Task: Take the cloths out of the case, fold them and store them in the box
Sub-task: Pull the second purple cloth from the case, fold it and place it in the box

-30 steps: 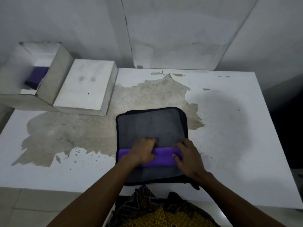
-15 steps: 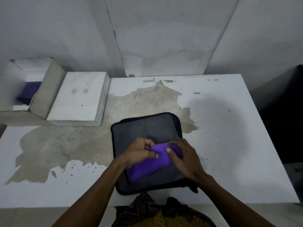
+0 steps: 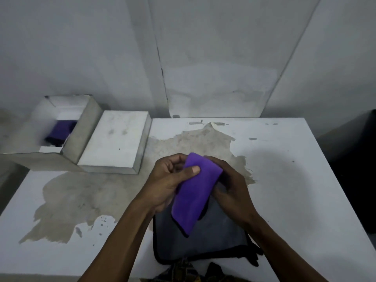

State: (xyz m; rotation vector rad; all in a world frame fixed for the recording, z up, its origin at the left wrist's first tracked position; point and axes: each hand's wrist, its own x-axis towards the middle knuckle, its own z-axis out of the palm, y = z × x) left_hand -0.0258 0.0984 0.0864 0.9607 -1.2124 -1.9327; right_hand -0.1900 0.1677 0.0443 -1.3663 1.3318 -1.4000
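Cloth (image 3: 194,197) slants lengthwise, far-right to near-left.

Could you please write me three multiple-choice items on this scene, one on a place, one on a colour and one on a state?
1. Where is the open box?
A. at the table's far left corner
B. at the table's near right corner
C. on top of the case

2. What colour is the cloth in the hands?
A. yellow
B. purple
C. white

3. In what state is that cloth?
A. spread flat on the case
B. lying in the box
C. folded and lifted, held by both hands

Answers:
1. A: the box stands far left on the table, beside its lid.
2. B: the cloth is purple, with a dark edge.
3. C: the left hand pinches it with thumb on top and the right hand grips it from behind, above the dark case.
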